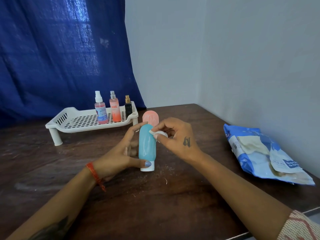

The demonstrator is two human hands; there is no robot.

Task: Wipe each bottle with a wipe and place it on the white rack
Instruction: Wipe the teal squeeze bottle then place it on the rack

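A teal squeeze bottle (147,146) with a white cap stands cap-down on the brown table, held by my left hand (119,153) with the thumb on the cap. My right hand (174,135) pinches a small crumpled white wipe (160,133) against the bottle's upper right side. Just behind stands a pink squeeze bottle (150,117), mostly hidden. The white perforated rack (81,121) sits at the back left and holds three spray bottles at its right end: a pink one with a white sprayer (101,110), an orange one (115,109) and a small dark one (128,107).
A blue pack of wipes (263,155) lies opened at the right, near the wall. A dark blue curtain (60,54) hangs behind the rack. Small white crumbs are scattered on the table (155,196) in front of the teal bottle.
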